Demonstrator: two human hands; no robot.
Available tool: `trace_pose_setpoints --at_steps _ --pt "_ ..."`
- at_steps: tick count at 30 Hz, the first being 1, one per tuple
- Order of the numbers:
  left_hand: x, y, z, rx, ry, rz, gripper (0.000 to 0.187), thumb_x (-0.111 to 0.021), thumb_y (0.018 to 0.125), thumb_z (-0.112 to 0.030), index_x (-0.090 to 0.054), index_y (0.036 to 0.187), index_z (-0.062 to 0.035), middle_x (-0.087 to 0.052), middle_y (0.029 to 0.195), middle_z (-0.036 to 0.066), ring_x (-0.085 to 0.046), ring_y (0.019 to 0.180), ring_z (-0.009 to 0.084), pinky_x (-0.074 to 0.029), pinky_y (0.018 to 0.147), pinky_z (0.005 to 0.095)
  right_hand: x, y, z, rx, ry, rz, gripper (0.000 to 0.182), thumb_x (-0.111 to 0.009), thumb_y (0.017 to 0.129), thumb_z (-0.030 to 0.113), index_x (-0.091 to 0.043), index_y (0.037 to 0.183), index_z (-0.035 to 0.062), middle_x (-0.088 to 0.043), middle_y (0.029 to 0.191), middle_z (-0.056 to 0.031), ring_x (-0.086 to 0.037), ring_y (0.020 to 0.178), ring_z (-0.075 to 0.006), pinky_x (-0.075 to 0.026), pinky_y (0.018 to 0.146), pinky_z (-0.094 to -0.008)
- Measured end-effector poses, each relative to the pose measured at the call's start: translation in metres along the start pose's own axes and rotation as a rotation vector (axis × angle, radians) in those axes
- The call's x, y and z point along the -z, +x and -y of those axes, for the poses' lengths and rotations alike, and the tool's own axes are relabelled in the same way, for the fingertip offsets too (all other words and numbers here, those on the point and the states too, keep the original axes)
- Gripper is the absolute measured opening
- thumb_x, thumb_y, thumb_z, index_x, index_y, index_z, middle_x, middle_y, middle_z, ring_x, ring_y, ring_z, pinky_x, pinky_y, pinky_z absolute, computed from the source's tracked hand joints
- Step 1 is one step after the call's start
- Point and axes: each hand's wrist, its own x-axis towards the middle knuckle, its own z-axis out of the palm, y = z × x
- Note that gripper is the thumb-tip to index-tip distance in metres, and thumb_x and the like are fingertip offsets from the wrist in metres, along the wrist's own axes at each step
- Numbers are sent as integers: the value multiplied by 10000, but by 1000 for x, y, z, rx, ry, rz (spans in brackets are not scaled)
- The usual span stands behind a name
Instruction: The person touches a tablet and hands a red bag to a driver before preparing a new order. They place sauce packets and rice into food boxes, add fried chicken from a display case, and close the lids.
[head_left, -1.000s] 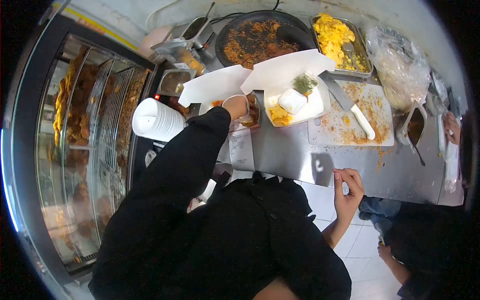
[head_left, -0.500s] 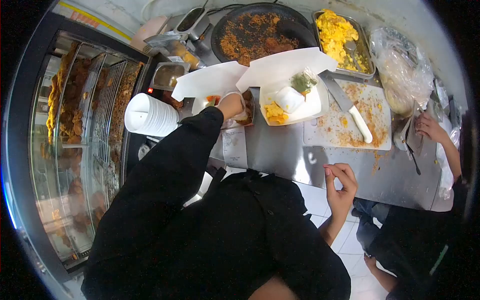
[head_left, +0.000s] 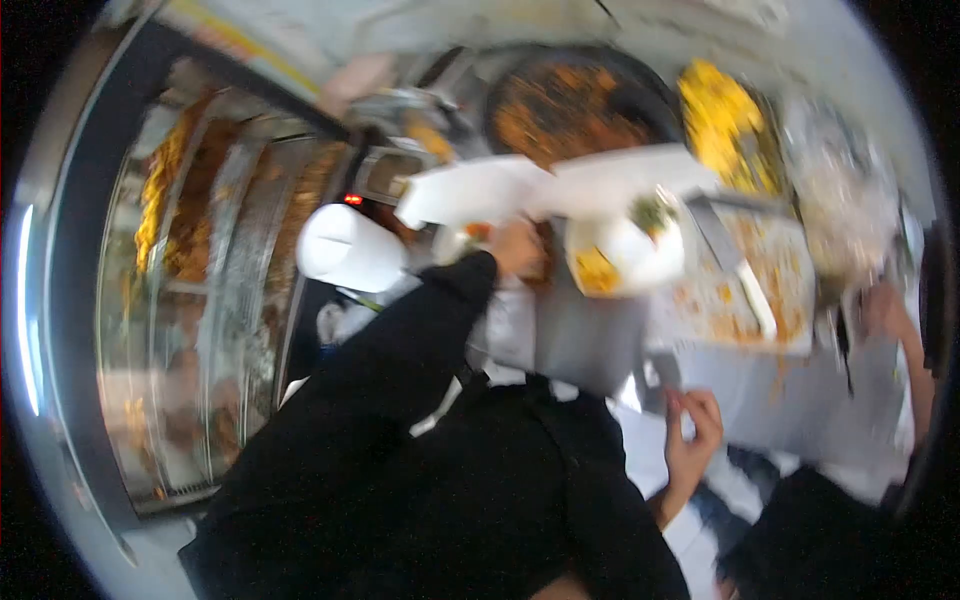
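My left hand (head_left: pixel 517 247), in a black sleeve, reaches down into the left white takeout box (head_left: pixel 475 190), near some red and green food. Its fingers are smeared by motion, and I cannot tell what they hold. My right hand (head_left: pixel 694 437) hovers in front of the counter's edge, thumb and forefinger pinched into a loop with nothing visible between them. Close to my left hand stands a second takeout box (head_left: pixel 615 283) with a white mound, yellow egg (head_left: pixel 597 270) and green herbs (head_left: pixel 653 214). A paper slip (head_left: pixel 511 325) lies just below the left box.
A knife (head_left: pixel 757 298) rests on a crumb-strewn cutting board (head_left: pixel 715 305). Behind are a dark pan (head_left: pixel 565 110) of brown crumbs and a tray of scrambled egg (head_left: pixel 722 125). Stacked white cups (head_left: pixel 350 250) stand beside a glass food cabinet (head_left: pixel 215 270). Another person's hand (head_left: pixel 884 312) is at right.
The whole view has shifted and blurred, so the counter appears further right and lower. My left hand stays at the left box; my right hand keeps its pinched shape.
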Motion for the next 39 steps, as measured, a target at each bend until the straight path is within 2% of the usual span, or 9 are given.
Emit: trace_pose_setpoints --at_steps 2,3,12,18,22,27,31,34,39 --pt "-4 -3 4 -367 164 -163 173 -701 596 -319 -685 638 -152 -630 667 74 -600 613 288 -477 556 424 -2 -10 -3 24 14 -4 83 -651 770 -19 -678 849 -21 -577 744 -93 -537 690 -182 -418 640 -267" --pt "-20 5 5 141 -178 29 209 -699 582 -303 -698 683 -119 -657 730 115 -627 689 306 -497 635 429 -2 -12 -5 46 -1 12 78 -643 785 2 -679 850 -22 -558 737 -92 -529 704 -184 -413 645 -274" --pt "134 -55 -32 96 3 -52 155 -655 628 -240 -691 670 -96 -640 687 155 -619 636 313 -484 588 448 -17 3 46 182 -29 163 75 -608 811 0 -664 834 -45 -583 773 -96 -534 720 -166 -415 652 -259" --pt "295 -151 117 604 711 -837 102 -610 645 -189 -682 663 -120 -640 682 115 -611 607 298 -482 532 406 -39 -8 51 292 6 234 64 -614 799 -10 -659 826 -47 -581 756 -91 -519 675 -150 -407 606 -248" --pt "353 -213 193 952 429 -701 243 -538 762 -199 -673 740 2 -660 818 203 -641 733 355 -504 654 444 -29 -14 49 254 -123 241 174 -675 796 65 -675 946 -24 -661 945 -170 -622 869 -251 -475 802 -323" --pt "354 -214 324 1109 -55 -584 435 -422 896 -332 -597 1152 -28 -528 1250 215 -535 1117 377 -423 913 468 -37 -15 56 286 -148 182 130 -666 797 38 -669 903 -38 -649 861 -148 -619 729 -212 -493 660 -290" --pt "356 -217 316 1209 -130 -601 502 -445 906 -330 -457 1320 -46 -374 1412 169 -357 1289 319 -298 1051 418 -50 -17 78 189 -128 150 74 -669 786 10 -676 849 -28 -641 812 -116 -575 660 -165 -474 601 -272" --pt "336 -206 370 1217 322 -723 484 -452 913 -349 -512 1261 -18 -481 1318 185 -524 1128 299 -433 941 421 -60 -20 79 246 -151 122 91 -667 782 -1 -674 870 -25 -641 826 -114 -575 662 -169 -474 607 -270" --pt "310 -168 406 1574 768 -144 322 -459 917 -247 -562 1066 19 -603 954 151 -600 801 224 -520 699 380 -65 -24 88 158 -197 176 98 -658 807 23 -676 892 -22 -646 865 -122 -598 740 -181 -475 615 -266"
